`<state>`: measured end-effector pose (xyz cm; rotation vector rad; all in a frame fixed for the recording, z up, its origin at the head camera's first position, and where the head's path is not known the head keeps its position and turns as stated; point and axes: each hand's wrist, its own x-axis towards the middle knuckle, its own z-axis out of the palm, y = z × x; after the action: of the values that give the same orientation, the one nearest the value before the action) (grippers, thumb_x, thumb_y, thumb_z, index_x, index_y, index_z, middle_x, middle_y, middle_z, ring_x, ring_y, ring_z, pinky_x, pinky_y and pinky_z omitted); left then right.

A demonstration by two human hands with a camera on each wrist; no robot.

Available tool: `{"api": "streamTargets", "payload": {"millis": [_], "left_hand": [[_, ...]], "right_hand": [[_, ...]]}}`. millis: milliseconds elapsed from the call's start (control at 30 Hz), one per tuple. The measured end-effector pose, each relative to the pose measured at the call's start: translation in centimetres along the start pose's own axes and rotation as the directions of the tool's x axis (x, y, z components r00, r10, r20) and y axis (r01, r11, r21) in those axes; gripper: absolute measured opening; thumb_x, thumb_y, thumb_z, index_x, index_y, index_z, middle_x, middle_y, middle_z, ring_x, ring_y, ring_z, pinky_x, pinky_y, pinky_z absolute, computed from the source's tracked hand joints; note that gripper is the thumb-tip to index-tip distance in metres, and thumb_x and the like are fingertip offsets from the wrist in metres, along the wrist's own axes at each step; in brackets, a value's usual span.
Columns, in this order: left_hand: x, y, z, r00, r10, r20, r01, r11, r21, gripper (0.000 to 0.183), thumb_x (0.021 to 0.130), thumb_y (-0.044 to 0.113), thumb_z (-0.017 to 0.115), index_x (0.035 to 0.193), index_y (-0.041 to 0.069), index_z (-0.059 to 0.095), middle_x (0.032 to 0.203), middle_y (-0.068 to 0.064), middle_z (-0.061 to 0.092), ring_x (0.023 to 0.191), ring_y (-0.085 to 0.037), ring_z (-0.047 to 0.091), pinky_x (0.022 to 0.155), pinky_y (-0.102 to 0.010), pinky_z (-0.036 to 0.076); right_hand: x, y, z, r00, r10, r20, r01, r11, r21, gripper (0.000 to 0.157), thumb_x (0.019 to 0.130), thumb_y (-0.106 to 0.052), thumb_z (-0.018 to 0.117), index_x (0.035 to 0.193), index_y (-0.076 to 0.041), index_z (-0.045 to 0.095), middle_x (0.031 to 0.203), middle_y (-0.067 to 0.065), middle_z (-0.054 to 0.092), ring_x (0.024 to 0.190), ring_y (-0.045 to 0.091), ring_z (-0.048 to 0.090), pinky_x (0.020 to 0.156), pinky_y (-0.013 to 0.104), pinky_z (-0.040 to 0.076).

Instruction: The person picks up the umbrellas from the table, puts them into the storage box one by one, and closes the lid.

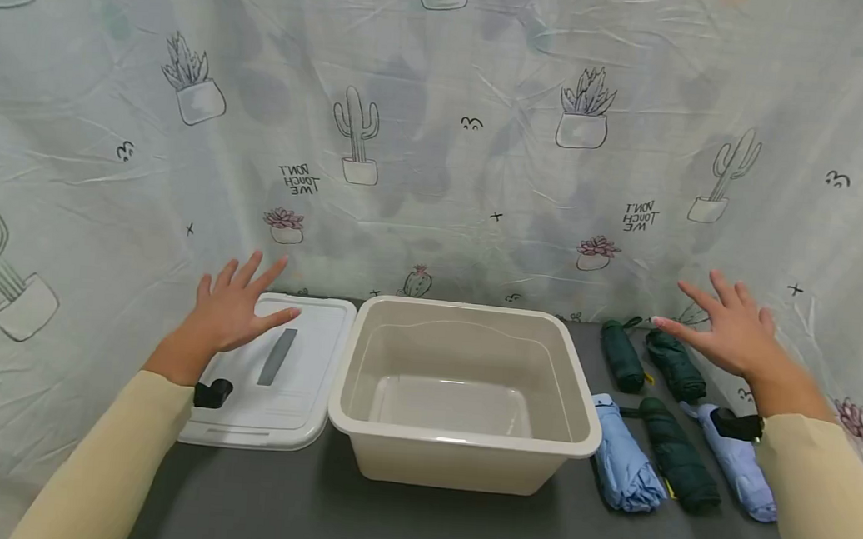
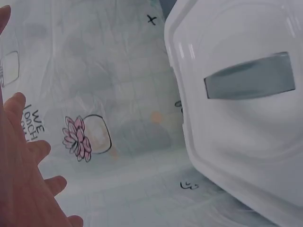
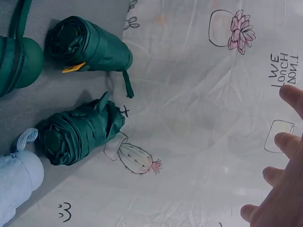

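Note:
My left hand [image 1: 229, 310] hovers with fingers spread above a white lid [image 1: 320, 354] that has a grey strip [image 1: 277, 357]; nothing is held. Over on the right, my right hand [image 1: 735, 328] is raised, fingers apart and holding nothing, near several folded umbrellas. A dark green umbrella [image 1: 674, 366] lies closest to it, with another green umbrella [image 3: 92, 45] beside that one. Nearer the front lie a light blue umbrella [image 1: 624, 458], a third green umbrella [image 1: 677, 458] and a lavender-blue umbrella [image 1: 742, 471]. Between the hands stands a beige plastic bin [image 1: 456, 459], its inside bare.
The dark grey table [image 1: 451, 530] carries all these things. A pale curtain [image 1: 468, 180] printed with potted cacti hangs right behind the table and along both sides. The lid's right edge lies close against the bin.

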<state>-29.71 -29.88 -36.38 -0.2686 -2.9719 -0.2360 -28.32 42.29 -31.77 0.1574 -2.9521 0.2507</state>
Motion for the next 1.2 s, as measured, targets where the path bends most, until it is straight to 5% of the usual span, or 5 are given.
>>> {"api": "streamTargets", "payload": {"millis": [467,700,933,1200], "left_hand": [[-2.3,2.1,1.7,0.992,0.072,-0.102,-0.071,0.997,0.018,0.093,0.093,0.07,0.052,0.166,0.027,0.014,0.17,-0.023,0.014,0.151,-0.058,0.014,0.116,-0.08,0.014],[-3.3,3.2,2.8,0.975,0.143,-0.171,-0.143,0.99,0.011,0.088,0.094,0.064,0.057,0.165,0.027,0.022,0.169,-0.023,0.019,0.15,-0.056,0.022,0.115,-0.077,0.023],[-4.3,4.7,3.6,0.964,0.168,-0.206,-0.199,0.97,-0.14,0.086,0.094,0.054,0.065,0.164,0.028,0.024,0.168,-0.02,0.024,0.15,-0.053,0.025,0.114,-0.078,0.026],[-5.9,6.7,4.4,0.975,0.171,-0.142,-0.208,0.925,-0.319,0.085,0.096,0.048,0.065,0.165,0.028,0.019,0.168,-0.017,0.026,0.151,-0.046,0.027,0.114,-0.076,0.029]], "right_hand": [[-1.8,0.6,1.4,0.997,-0.057,-0.053,0.061,0.996,0.063,0.085,0.097,-0.054,0.059,0.163,-0.012,0.025,0.168,0.031,0.001,0.149,0.065,-0.001,0.101,0.09,0.009],[-3.3,0.9,2.2,0.996,-0.07,-0.064,0.077,0.99,0.119,0.08,0.098,-0.048,0.061,0.161,-0.009,0.03,0.17,0.027,-0.003,0.149,0.065,-0.002,0.103,0.09,0.007],[-4.5,1.6,3.1,0.991,-0.088,-0.101,0.107,0.972,0.208,0.072,0.1,-0.039,0.06,0.159,-0.006,0.033,0.17,0.027,-0.003,0.149,0.064,-0.007,0.109,0.087,-0.001],[-6.5,2.3,4.4,0.991,-0.068,-0.115,0.096,0.961,0.258,0.07,0.1,-0.035,0.061,0.158,-0.004,0.036,0.169,0.029,0.001,0.151,0.06,-0.008,0.112,0.084,-0.005]]}}
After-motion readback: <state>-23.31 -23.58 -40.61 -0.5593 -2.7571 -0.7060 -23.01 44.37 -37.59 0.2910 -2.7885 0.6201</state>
